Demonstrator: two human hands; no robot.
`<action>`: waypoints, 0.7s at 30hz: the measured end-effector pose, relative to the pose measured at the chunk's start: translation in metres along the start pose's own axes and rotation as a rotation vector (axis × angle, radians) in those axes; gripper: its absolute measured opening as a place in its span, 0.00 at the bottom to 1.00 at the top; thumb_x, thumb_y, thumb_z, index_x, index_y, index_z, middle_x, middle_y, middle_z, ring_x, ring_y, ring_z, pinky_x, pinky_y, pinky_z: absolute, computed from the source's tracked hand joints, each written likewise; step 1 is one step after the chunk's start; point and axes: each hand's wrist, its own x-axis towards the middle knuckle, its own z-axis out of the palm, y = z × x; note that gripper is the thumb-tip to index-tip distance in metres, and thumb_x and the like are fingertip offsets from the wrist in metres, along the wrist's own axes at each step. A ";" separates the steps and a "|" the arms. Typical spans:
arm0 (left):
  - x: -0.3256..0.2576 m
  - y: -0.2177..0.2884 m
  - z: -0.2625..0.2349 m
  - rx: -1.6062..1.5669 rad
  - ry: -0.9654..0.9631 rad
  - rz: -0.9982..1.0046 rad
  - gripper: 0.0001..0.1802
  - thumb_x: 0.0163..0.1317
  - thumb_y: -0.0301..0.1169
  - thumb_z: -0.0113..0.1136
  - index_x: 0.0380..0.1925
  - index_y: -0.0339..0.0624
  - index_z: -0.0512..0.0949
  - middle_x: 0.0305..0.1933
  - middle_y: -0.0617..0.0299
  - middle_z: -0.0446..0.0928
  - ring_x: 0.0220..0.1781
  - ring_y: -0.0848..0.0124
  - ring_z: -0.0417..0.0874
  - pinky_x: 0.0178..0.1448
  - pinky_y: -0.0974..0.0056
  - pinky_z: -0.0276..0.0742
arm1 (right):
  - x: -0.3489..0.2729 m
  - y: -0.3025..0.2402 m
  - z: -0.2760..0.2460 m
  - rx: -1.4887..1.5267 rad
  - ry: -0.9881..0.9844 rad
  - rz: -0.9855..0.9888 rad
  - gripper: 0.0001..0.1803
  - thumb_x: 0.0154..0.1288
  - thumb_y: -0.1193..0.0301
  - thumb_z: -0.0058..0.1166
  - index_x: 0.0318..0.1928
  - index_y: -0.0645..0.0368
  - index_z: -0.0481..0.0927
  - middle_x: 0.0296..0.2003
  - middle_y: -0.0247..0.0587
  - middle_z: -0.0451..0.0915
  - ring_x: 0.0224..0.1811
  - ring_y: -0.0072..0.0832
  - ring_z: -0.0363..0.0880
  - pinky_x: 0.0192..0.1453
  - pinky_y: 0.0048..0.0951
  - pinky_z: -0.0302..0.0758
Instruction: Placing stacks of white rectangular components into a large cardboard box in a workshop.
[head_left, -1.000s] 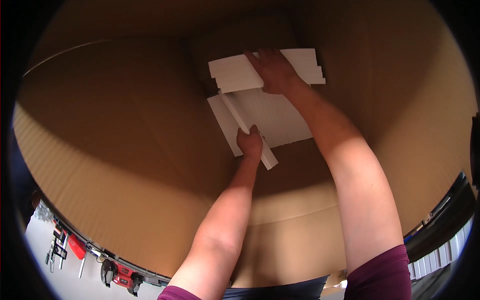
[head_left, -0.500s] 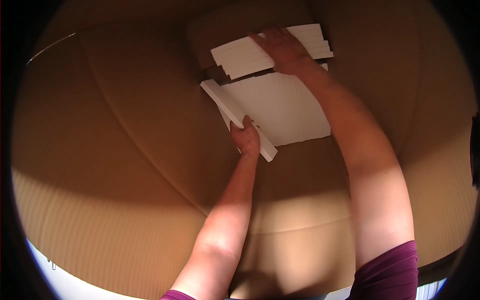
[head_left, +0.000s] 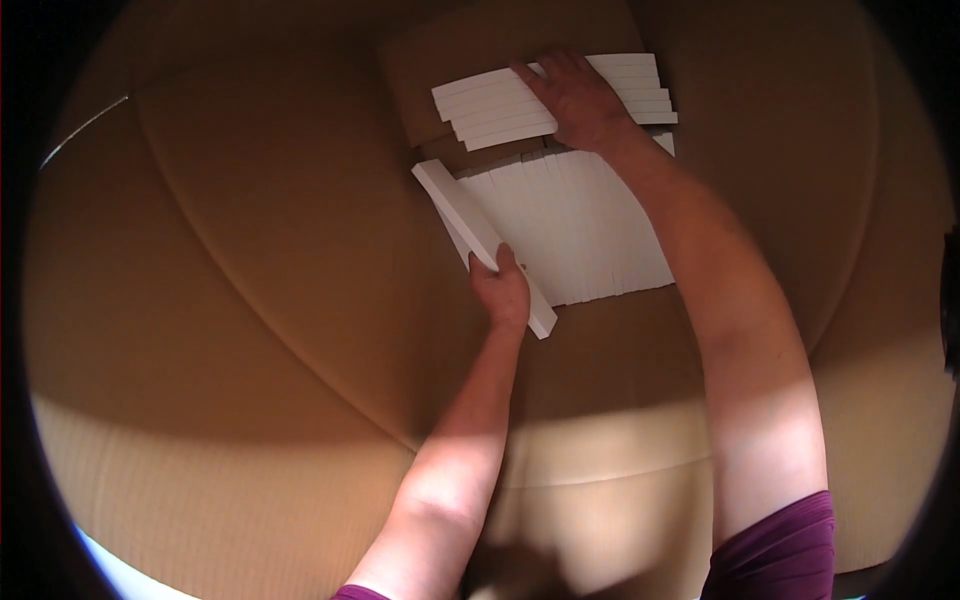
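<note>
My left hand (head_left: 500, 293) is closed around a long white strip (head_left: 452, 203), thin and flat-sided, held slantwise. This strip is at the left end of a tightly packed block of white strips (head_left: 580, 225) deep in the box. Farther off, my right hand (head_left: 588, 105) lies spread over a bundle of similar white strips (head_left: 490, 110), which lie side by side with uneven ends. Its fingers are stretched out on top of them. My right forearm hides the right side of the packed block.
All around stand the tall brown walls of a large cardboard box (head_left: 250, 230), creased by a long fold on the left. Cardboard (head_left: 600, 350) also shows on the near side of the packed strips. Sunlight falls across the near wall (head_left: 600, 440).
The whole view has shifted slightly, and the packed strips' separate edges show more clearly. Both hands keep their places, the left on its strip, the right on the bundle.
</note>
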 end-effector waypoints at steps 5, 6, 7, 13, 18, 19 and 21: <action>-0.006 0.008 0.006 0.011 -0.020 -0.044 0.13 0.70 0.29 0.56 0.51 0.34 0.71 0.42 0.58 0.79 0.40 0.71 0.79 0.45 0.64 0.78 | -0.001 0.004 -0.002 0.045 0.039 0.061 0.53 0.47 0.82 0.64 0.76 0.50 0.58 0.65 0.49 0.66 0.72 0.46 0.61 0.79 0.42 0.59; -0.002 0.004 0.004 0.011 -0.011 -0.007 0.13 0.70 0.29 0.56 0.51 0.34 0.71 0.42 0.58 0.79 0.41 0.71 0.79 0.46 0.64 0.77 | 0.000 0.003 -0.001 0.061 0.092 0.044 0.53 0.47 0.82 0.64 0.76 0.51 0.58 0.65 0.48 0.66 0.72 0.46 0.60 0.79 0.42 0.59; 0.000 0.000 0.003 0.012 -0.002 0.030 0.14 0.70 0.28 0.56 0.51 0.34 0.71 0.42 0.58 0.79 0.41 0.71 0.79 0.46 0.64 0.77 | 0.002 0.002 0.000 0.077 0.147 0.027 0.53 0.47 0.82 0.64 0.76 0.51 0.58 0.66 0.48 0.66 0.72 0.46 0.60 0.79 0.42 0.59; 0.001 -0.003 0.000 -0.006 -0.037 -0.155 0.14 0.70 0.28 0.56 0.52 0.34 0.72 0.42 0.57 0.80 0.40 0.70 0.80 0.45 0.63 0.78 | 0.005 0.002 0.008 0.042 0.148 0.076 0.52 0.48 0.83 0.63 0.76 0.51 0.58 0.66 0.49 0.66 0.72 0.45 0.61 0.79 0.43 0.58; 0.011 -0.015 -0.005 -0.015 -0.029 0.005 0.13 0.70 0.29 0.55 0.51 0.34 0.71 0.40 0.58 0.79 0.38 0.70 0.79 0.42 0.63 0.78 | 0.009 0.002 0.008 0.030 0.169 0.037 0.53 0.49 0.82 0.64 0.76 0.49 0.56 0.66 0.48 0.66 0.73 0.44 0.60 0.80 0.42 0.57; 0.013 -0.018 -0.007 -0.036 -0.043 -0.001 0.13 0.70 0.29 0.55 0.50 0.34 0.71 0.39 0.58 0.78 0.37 0.71 0.79 0.41 0.63 0.78 | 0.011 0.001 0.008 0.043 0.181 0.025 0.53 0.49 0.82 0.64 0.77 0.49 0.56 0.66 0.47 0.66 0.73 0.44 0.60 0.80 0.42 0.56; 0.011 -0.017 -0.006 -0.042 -0.051 -0.015 0.13 0.70 0.29 0.55 0.50 0.34 0.71 0.38 0.58 0.78 0.36 0.70 0.79 0.41 0.63 0.78 | 0.013 -0.001 0.005 0.029 0.164 0.038 0.53 0.49 0.82 0.64 0.77 0.48 0.56 0.67 0.47 0.66 0.73 0.43 0.60 0.80 0.42 0.55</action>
